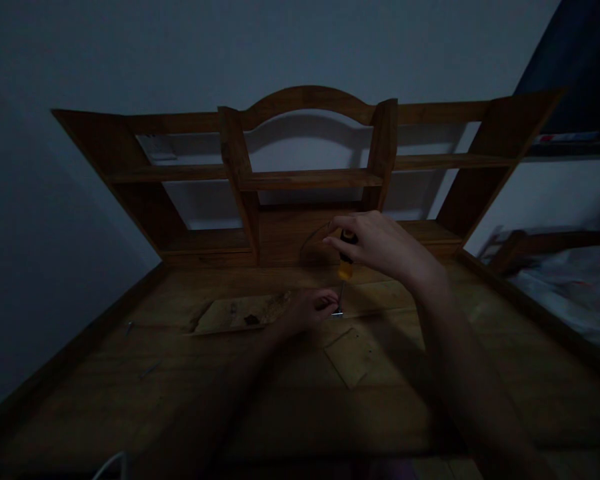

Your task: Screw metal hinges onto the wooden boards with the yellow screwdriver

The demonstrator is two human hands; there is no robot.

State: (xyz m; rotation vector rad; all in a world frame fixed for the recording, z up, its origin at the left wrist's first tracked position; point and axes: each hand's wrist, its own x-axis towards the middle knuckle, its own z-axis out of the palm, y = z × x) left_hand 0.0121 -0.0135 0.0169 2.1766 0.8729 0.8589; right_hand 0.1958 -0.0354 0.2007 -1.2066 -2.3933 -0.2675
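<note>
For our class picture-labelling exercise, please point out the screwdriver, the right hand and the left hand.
Screwdriver [346, 269]: head view, on the handle's yellow lower part.
Right hand [381, 245]: head view, on the back of the hand.
Left hand [310, 309]: head view, on the back of the hand.

The left hand [310, 310] and right hand [380, 243] are both bare, slim in build, with slender fingers [343, 222]. Behind them I see bare forearms too: the right forearm [460, 353] smooth and slightly fuller past a narrow wrist [427, 273], the left forearm [245, 373] so shadowed its outline blurs. Nails are too dim to make out.
</note>
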